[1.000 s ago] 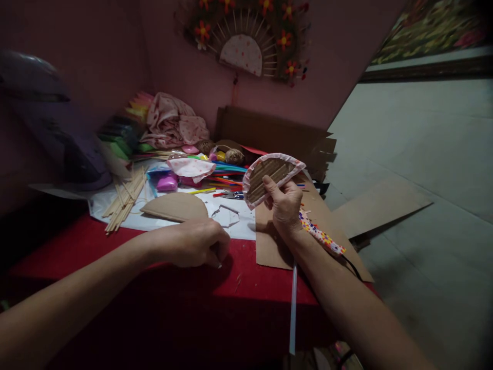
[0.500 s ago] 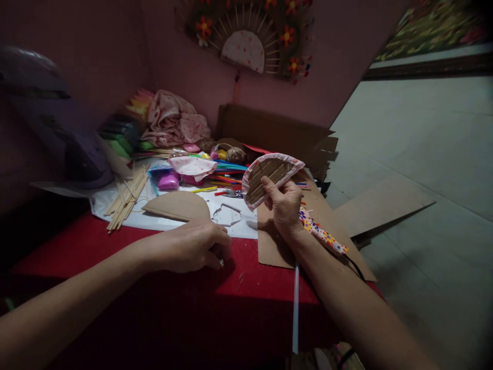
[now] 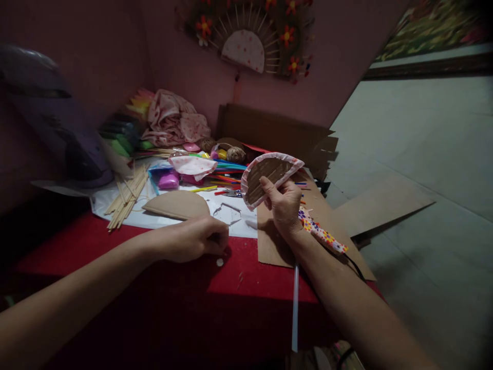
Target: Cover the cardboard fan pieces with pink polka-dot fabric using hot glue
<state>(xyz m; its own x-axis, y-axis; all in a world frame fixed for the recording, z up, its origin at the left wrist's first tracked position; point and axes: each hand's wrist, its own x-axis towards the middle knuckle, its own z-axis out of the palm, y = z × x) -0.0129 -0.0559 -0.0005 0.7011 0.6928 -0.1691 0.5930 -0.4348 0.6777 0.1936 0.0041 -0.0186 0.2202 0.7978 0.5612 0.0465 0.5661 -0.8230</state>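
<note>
Right of the frame's centre, the right hand (image 3: 285, 206) pinches the fabric-edged half-circle (image 3: 267, 173) by its lower edge, while at lower centre the left hand (image 3: 198, 237) curls inward (around anything, I cannot tell) near a small white disc (image 3: 220, 262).

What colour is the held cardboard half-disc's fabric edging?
Fabric edging: pale pink and white; head view.

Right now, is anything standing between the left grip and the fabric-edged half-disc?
Nothing visible does. The left grip is down at the red cloth; the fabric-edged half-disc is raised in the right grip. The white sheet lies below the gap.
</note>
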